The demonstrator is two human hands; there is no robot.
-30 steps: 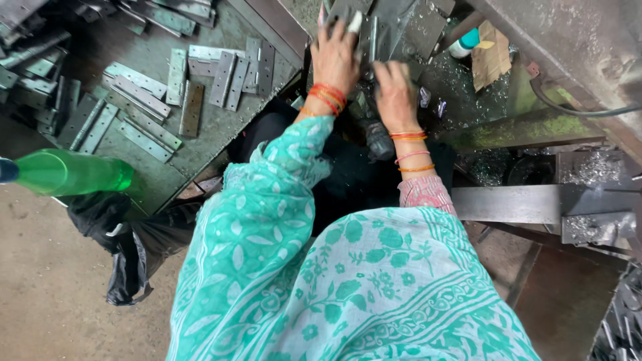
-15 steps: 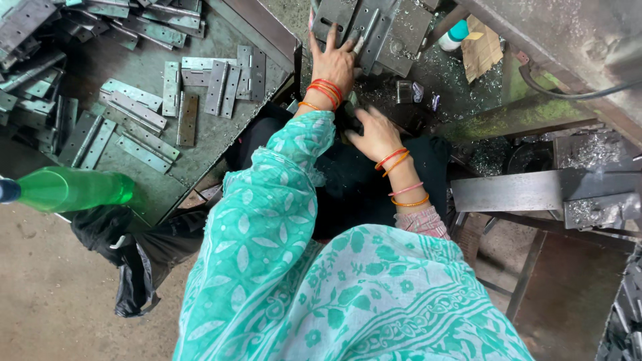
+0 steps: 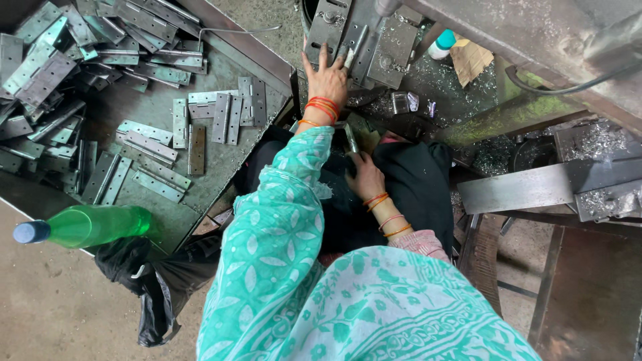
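My left hand (image 3: 326, 79) lies flat with fingers spread on a metal hinge plate (image 3: 358, 43) that rests on the drill press table under the spindle (image 3: 386, 7). My right hand (image 3: 364, 175) is down at my lap, fingers curled around a narrow metal hinge piece (image 3: 351, 139) that sticks up toward the machine. Both wrists wear orange and red bangles. A teal flowered sleeve covers my left arm.
A tray (image 3: 224, 157) to the left carries several grey hinge plates (image 3: 221, 117), piled deeper at the far left (image 3: 47, 67). A green plastic bottle (image 3: 90, 226) lies at the tray's near edge above a black bag (image 3: 150, 281). Metal shavings and a small white bottle (image 3: 441, 45) sit right of the machine.
My right hand has dropped from the machine table to my lap and now grips a hinge piece. My left hand stays pressed on the plate at the machine.
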